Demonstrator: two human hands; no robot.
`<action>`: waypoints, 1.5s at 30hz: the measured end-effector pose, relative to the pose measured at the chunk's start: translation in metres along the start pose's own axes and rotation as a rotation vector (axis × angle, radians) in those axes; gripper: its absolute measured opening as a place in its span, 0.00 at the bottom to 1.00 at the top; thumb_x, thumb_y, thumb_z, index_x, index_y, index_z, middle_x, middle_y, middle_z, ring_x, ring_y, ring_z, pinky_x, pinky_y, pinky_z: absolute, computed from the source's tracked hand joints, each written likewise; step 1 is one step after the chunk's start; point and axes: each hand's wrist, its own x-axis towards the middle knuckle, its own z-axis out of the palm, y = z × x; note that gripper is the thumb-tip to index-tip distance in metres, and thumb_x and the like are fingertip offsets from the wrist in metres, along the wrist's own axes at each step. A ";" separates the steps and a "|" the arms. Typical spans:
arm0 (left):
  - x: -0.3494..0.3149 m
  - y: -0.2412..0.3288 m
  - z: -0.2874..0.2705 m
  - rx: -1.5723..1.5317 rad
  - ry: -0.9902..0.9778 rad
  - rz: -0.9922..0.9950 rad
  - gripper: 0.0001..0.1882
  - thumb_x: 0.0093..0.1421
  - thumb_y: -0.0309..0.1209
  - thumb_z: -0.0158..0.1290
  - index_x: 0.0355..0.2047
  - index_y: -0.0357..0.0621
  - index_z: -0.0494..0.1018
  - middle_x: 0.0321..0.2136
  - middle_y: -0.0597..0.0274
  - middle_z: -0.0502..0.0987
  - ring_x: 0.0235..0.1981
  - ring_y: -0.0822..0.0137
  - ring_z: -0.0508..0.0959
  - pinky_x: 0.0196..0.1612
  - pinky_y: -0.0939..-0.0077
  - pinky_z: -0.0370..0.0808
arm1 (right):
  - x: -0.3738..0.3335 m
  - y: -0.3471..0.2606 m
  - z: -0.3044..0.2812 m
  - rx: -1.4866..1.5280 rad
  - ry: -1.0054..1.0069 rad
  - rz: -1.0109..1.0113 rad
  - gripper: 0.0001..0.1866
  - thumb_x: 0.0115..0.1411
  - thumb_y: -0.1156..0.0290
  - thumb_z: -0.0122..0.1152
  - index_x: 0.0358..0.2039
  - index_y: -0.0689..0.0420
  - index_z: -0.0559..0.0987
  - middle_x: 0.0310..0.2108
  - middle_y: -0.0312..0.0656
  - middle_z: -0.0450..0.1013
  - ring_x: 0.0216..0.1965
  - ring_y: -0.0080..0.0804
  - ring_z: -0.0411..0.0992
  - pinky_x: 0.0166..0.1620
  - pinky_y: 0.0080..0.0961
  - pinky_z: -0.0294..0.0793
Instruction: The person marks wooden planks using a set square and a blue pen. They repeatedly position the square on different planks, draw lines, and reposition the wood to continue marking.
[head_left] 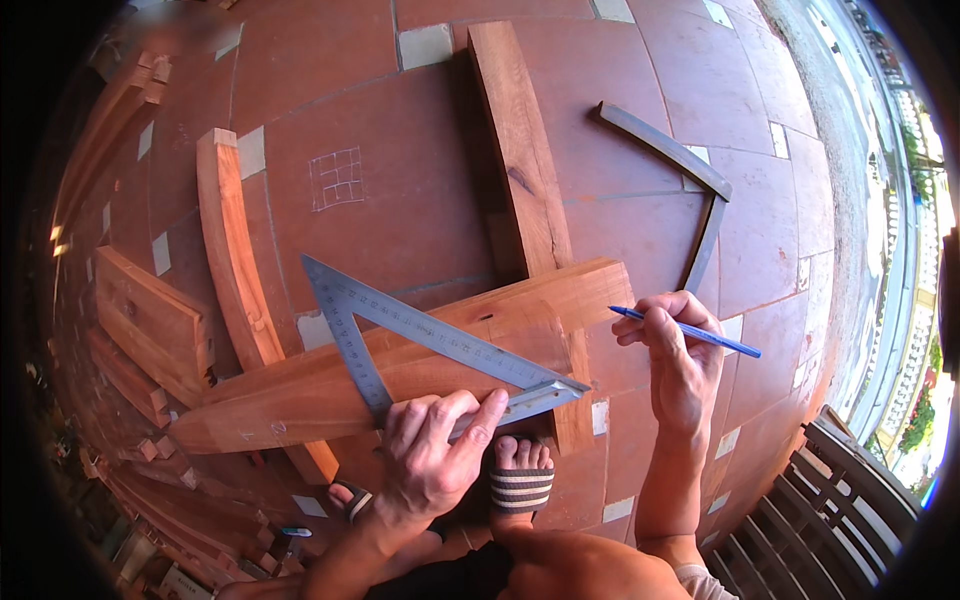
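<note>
A metal triangle square (pixel 455 341) with a ruled scale lies across a thick wooden beam (pixel 300 400). My left hand (pixel 436 450) is closed on the square's near edge, thumb and fingers pressing its thicker fence against the beam's near side. Right of the beam's end, my right hand (pixel 680 350) holds a blue ballpoint pen (pixel 715 340) between thumb and fingers, its tip pointing left and raised off the wood. The beam rests crosswise on two other timbers, a long one (pixel 525 170) under its right part and a curved one (pixel 235 240) under its left.
An angled dark bar (pixel 665 150) lies on the reddish tiled floor (pixel 400 160) at the far right. More cut timbers (pixel 150 320) are stacked along the left. A slatted wooden piece (pixel 800 510) stands at the lower right. My sandalled foot (pixel 522 480) is close to the beam.
</note>
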 end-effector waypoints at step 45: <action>0.011 0.001 -0.003 -0.039 -0.050 -0.020 0.17 0.58 0.31 0.67 0.49 0.46 0.86 0.39 0.68 0.78 0.36 0.65 0.76 0.40 0.66 0.71 | 0.002 -0.047 0.060 -0.695 -0.400 -0.076 0.05 0.57 0.76 0.78 0.34 0.61 0.90 0.29 0.47 0.84 0.31 0.37 0.84 0.38 0.29 0.81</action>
